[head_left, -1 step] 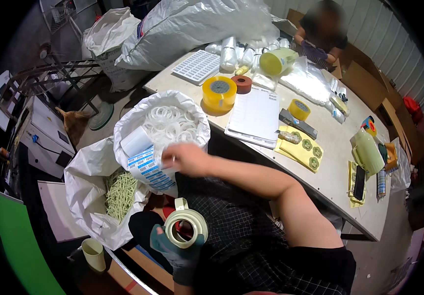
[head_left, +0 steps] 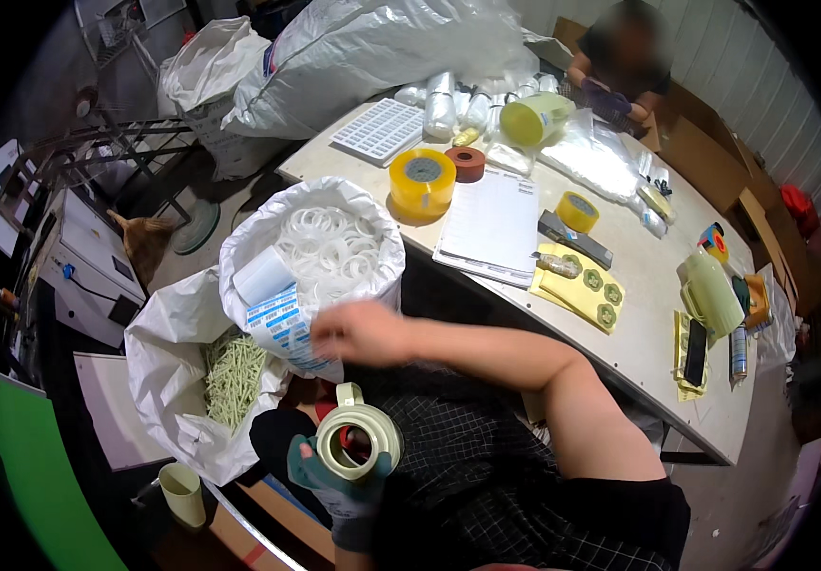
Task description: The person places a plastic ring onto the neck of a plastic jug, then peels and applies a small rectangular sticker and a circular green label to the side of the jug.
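Note:
My left hand (head_left: 342, 490), in a grey and green glove, grips a pale green round plastic collar (head_left: 372, 430) with a wide hole and a short handle-like tab. Reddish material shows through the hole. Beyond it my bare right hand (head_left: 365, 333) is over the edge of a sheet of blue and white stickers (head_left: 280, 322), its fingers curled and blurred; anything between them is too small to make out. The sheet hangs over the rim of a white sack (head_left: 239, 243) beside a white roll (head_left: 263, 276). Clear plastic rings (head_left: 339, 249) fill this sack.
Left of it, another white sack (head_left: 158, 366) holds thin pale green sticks (head_left: 233, 381). A pale green cup (head_left: 182, 495) stands below. The table (head_left: 487, 249) carries yellow tape (head_left: 422, 183), papers (head_left: 487, 224), yellow sticker sheets (head_left: 577, 297) and a green jug (head_left: 710, 290). Across it sits a person (head_left: 620, 71).
My right hand has dropped slightly toward me, beside the sticker sheet. The left hand keeps its grip on the collar, with almost no movement.

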`<action>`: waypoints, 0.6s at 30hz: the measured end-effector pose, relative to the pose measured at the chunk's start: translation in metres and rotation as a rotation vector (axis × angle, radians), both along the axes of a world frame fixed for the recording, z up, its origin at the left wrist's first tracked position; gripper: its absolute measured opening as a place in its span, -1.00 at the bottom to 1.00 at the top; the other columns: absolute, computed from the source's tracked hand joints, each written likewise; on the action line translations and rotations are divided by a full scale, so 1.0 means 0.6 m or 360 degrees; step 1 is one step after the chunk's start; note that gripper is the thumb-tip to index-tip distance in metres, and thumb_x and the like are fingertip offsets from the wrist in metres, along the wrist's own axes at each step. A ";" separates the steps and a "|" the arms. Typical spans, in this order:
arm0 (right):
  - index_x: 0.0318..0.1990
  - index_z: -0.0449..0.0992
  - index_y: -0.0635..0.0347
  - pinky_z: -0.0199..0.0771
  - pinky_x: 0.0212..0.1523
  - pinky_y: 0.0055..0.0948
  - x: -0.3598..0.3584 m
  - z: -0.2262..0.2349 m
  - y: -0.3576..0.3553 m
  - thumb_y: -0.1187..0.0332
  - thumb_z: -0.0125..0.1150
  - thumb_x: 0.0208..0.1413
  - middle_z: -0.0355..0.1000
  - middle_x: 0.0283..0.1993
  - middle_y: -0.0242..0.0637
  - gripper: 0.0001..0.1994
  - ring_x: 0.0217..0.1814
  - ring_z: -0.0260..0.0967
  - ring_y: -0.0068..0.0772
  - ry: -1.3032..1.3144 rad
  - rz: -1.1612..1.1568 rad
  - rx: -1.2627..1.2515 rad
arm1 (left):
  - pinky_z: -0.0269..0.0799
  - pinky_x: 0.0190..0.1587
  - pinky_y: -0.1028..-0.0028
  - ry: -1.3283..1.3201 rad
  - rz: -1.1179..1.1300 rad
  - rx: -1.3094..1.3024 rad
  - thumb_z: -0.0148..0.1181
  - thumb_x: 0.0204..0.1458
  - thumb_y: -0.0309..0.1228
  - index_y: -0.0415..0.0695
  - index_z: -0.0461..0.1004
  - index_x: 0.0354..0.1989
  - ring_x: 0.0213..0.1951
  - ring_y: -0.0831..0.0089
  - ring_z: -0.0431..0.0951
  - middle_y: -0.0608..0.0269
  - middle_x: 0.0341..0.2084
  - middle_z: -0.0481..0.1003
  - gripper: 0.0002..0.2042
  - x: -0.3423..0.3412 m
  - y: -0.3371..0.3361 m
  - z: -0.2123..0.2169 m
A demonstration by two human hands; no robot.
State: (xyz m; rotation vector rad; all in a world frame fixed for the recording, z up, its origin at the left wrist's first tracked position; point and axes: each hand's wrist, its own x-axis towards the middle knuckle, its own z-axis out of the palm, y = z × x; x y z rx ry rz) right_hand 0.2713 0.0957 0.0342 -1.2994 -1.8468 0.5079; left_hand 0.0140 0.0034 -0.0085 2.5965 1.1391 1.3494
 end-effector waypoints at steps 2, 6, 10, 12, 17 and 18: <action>-0.17 0.63 0.09 0.56 -0.11 -0.17 -0.049 0.053 -0.074 0.23 0.39 0.18 0.58 -0.19 -0.21 -0.82 -0.09 0.57 -0.11 -0.0124 0.0497 0.0040 | 0.24 0.33 -0.11 0.0125 0.0001 0.0014 0.47 -0.02 0.12 -0.36 0.03 0.49 0.30 -0.22 0.28 -0.34 0.35 0.18 0.08 -0.022 0.007 -0.019; -0.28 0.58 0.19 0.52 -0.03 -0.18 -0.077 0.019 -0.113 0.09 0.41 0.11 0.49 -0.16 -0.28 -0.68 -0.03 0.47 -0.12 -0.0516 0.0531 0.0684 | 0.33 0.21 -0.07 0.0147 -0.0168 -0.0263 0.50 -0.04 -0.19 -0.19 0.47 0.17 0.19 -0.17 0.38 -0.04 0.13 0.45 -0.39 -0.023 0.018 0.019; -0.32 0.56 0.26 0.45 0.04 -0.13 -0.077 -0.006 -0.127 -0.02 0.38 0.09 0.47 -0.17 -0.26 -0.57 -0.01 0.40 -0.07 -0.0405 0.0582 0.0844 | 0.33 0.16 -0.07 0.0228 -0.0224 -0.0380 0.49 -0.07 -0.21 -0.11 0.55 -0.11 0.11 -0.16 0.40 0.03 -0.04 0.46 -0.60 -0.037 0.017 0.024; -0.30 0.63 0.20 0.42 0.08 -0.09 -0.075 -0.009 -0.136 -0.07 0.47 -0.04 0.50 -0.17 -0.31 -0.54 0.05 0.37 -0.09 -0.0432 0.0640 0.0601 | 0.33 0.15 -0.07 0.0265 -0.0226 -0.0414 0.50 -0.09 -0.20 -0.10 0.54 -0.19 0.09 -0.15 0.40 0.03 -0.07 0.45 -0.64 -0.054 0.022 0.012; -0.22 0.60 0.08 0.45 0.01 -0.12 -0.091 0.026 -0.136 0.07 0.63 -0.36 0.44 -0.14 -0.33 -0.50 0.03 0.39 -0.10 -0.0598 0.0657 0.0299 | 0.30 0.21 -0.19 0.0555 -0.0231 -0.0118 0.48 -0.11 0.07 -0.01 0.59 -0.14 0.07 -0.04 0.42 0.13 -0.10 0.45 -0.51 -0.051 0.044 0.052; -0.22 0.58 0.06 0.47 -0.03 -0.14 -0.083 0.023 -0.136 0.10 0.62 -0.38 0.45 -0.12 -0.34 -0.49 -0.01 0.40 -0.11 -0.0643 0.0623 0.0237 | 0.28 0.26 -0.22 0.0622 -0.0274 -0.0080 0.47 -0.11 0.10 -0.01 0.59 -0.07 0.08 -0.01 0.42 0.13 -0.07 0.45 -0.46 -0.048 0.051 0.066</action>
